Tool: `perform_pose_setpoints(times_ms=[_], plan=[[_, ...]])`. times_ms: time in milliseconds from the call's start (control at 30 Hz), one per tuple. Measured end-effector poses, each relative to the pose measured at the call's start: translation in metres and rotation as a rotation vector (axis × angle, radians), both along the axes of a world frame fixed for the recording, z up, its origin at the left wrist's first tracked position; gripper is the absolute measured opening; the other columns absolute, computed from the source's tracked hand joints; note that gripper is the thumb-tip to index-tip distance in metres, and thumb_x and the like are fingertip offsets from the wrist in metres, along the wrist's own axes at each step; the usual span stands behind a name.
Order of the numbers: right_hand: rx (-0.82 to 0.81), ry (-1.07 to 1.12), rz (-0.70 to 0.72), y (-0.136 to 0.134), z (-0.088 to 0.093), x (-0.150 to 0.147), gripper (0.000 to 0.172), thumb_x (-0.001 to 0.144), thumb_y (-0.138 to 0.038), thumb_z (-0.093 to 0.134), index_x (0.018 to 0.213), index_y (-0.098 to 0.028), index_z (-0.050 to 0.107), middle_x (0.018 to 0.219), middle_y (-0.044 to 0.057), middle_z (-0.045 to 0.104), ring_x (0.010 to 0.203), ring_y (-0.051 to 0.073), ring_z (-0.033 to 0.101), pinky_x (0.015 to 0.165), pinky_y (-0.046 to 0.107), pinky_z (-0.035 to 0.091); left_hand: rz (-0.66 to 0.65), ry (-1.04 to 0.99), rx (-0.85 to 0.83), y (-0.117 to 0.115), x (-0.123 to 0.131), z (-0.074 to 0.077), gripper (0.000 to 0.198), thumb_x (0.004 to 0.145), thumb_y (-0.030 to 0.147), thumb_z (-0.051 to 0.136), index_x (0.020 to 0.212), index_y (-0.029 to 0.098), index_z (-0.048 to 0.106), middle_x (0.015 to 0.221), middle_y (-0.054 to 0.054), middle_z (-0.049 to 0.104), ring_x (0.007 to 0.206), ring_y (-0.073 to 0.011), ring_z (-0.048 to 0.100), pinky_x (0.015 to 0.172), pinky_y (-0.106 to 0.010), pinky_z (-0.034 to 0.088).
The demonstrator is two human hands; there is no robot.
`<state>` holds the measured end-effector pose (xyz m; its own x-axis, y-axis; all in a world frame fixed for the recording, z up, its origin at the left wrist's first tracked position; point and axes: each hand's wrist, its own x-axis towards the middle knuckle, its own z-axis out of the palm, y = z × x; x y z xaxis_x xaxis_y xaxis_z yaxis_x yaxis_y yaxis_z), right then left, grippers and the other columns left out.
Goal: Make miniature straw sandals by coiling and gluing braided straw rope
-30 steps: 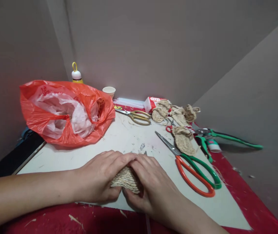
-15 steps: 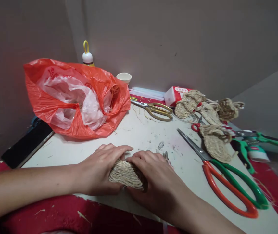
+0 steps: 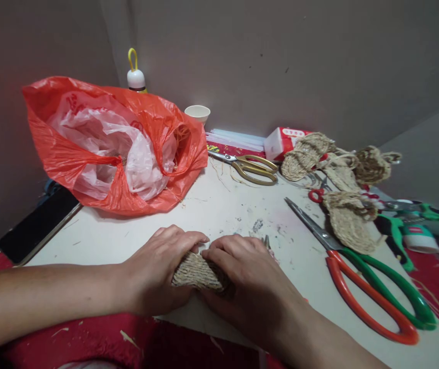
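Between my two hands, at the near edge of the white board, is a small woven straw-rope piece with tight parallel rows. My left hand is closed on its left side, thumb and fingers wrapped around it. From the other side my right hand grips its right end, fingers over the top. The piece's ends and underside are hidden by my hands. Just beyond my right hand, the tip of a small metal tool shows; its kind is hidden.
Large scissors with red and green handles lie right, beside woven rope pieces and green-handled cutters. Gold-handled scissors, a white cup and a tissue pack stand behind. A red plastic bag and black phone are left.
The view has shifted slightly, so the things on the board sit a little differently in frame. Both hands stay on the woven piece, which is tilted slightly more away from me.
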<state>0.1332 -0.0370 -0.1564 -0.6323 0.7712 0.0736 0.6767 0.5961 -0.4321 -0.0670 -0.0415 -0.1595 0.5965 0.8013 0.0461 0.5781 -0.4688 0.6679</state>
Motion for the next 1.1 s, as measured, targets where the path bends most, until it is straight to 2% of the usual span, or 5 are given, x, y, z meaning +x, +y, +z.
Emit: perform_pose_setpoints(times_ms=[167, 333, 467, 633, 1100], plan=[[-0.002, -0.050, -0.004, -0.002, 0.003, 0.000, 0.023, 0.072, -0.029, 0.073, 0.090, -0.019, 0.064, 0.089, 0.005, 0.063, 0.085, 0.025, 0.053, 0.073, 0.037, 0.031, -0.009, -0.006, 0.009, -0.002, -0.003, -0.001, 0.064, 0.067, 0.014, 0.065, 0.125, 0.024, 0.040, 0.115, -0.005, 0.057, 0.102, -0.0242, 0.050, 0.091, -0.041, 0.040], [-0.012, -0.134, -0.016, -0.005, 0.019, -0.001, 0.043, 0.072, -0.042, 0.074, 0.104, -0.017, 0.061, 0.096, 0.005, 0.064, 0.090, 0.025, 0.052, 0.083, 0.040, 0.032, 0.009, 0.045, 0.060, -0.006, -0.006, -0.001, 0.064, 0.074, 0.016, 0.063, 0.131, 0.027, 0.034, 0.119, -0.006, 0.055, 0.109, -0.0252, 0.050, 0.094, -0.042, 0.042], [0.009, -0.177, 0.004, -0.003, 0.031, 0.002, 0.041, 0.074, -0.046, 0.073, 0.100, -0.016, 0.062, 0.097, 0.006, 0.063, 0.091, 0.024, 0.052, 0.086, 0.041, 0.034, 0.008, 0.054, 0.215, -0.004, -0.006, -0.005, 0.070, 0.075, 0.017, 0.059, 0.135, 0.030, 0.025, 0.126, -0.007, 0.052, 0.113, -0.0260, 0.051, 0.095, -0.041, 0.045], [0.085, -0.181, 0.049, 0.000, 0.040, 0.004, 0.043, 0.074, -0.048, 0.071, 0.098, -0.013, 0.065, 0.098, 0.009, 0.063, 0.093, 0.025, 0.052, 0.087, 0.040, 0.037, 0.046, 0.090, 0.269, -0.003, -0.005, -0.002, 0.066, 0.075, 0.022, 0.059, 0.135, 0.030, 0.032, 0.121, -0.006, 0.059, 0.107, -0.0248, 0.059, 0.091, -0.036, 0.051], [0.234, -0.227, 0.141, 0.008, 0.038, 0.001, 0.039, 0.076, -0.048, 0.062, 0.090, -0.012, 0.068, 0.084, 0.009, 0.066, 0.076, 0.025, 0.055, 0.077, 0.042, 0.045, 0.126, 0.062, 0.342, 0.001, -0.006, -0.020, 0.065, 0.071, 0.029, 0.061, 0.131, 0.031, 0.036, 0.121, -0.006, 0.062, 0.106, -0.0264, 0.063, 0.086, -0.033, 0.056]])
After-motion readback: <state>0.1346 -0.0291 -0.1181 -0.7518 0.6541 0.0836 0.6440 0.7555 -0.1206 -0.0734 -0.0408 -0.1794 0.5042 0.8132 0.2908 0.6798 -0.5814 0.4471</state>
